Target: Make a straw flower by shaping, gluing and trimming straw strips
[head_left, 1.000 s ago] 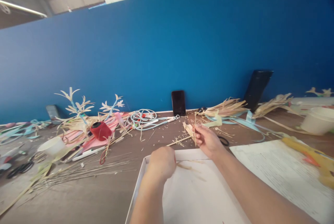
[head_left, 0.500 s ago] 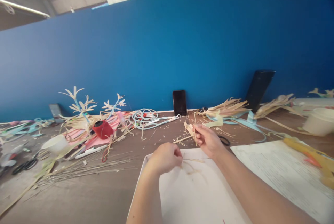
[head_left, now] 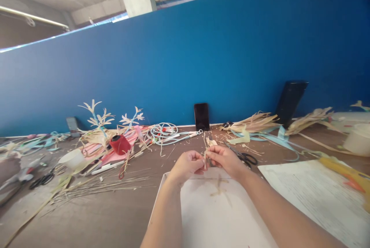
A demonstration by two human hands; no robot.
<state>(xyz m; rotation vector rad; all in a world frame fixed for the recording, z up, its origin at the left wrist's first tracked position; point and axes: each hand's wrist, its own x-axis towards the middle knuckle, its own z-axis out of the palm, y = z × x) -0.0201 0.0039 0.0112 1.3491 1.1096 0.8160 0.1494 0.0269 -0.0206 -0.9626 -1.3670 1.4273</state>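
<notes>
My left hand (head_left: 189,166) and my right hand (head_left: 227,160) meet above the far edge of a white box or lid (head_left: 228,221). Fingers of both are pinched on a thin straw-coloured strip (head_left: 205,158), which stands roughly upright between them. Part of the strip is hidden by my fingertips. Just behind my right hand lies a pale piece of dried husk (head_left: 212,143) among small scraps. Black-handled scissors (head_left: 249,158) rest to the right of that hand. Thin brownish strands (head_left: 219,188) lie on the white surface below my hands.
A phone (head_left: 201,117) leans on the blue partition (head_left: 185,59). To the left are a red spool (head_left: 120,145), a white cup (head_left: 72,159), wires (head_left: 115,186) and husk flowers (head_left: 101,119). At right lie a printed sheet (head_left: 312,190), a yellow glue gun (head_left: 343,169) and husk bundles (head_left: 254,122).
My left hand has moved right and away from me to meet my right hand at the strip. My right hand has come slightly lower, uncovering more of the scissors. The view has shifted a little.
</notes>
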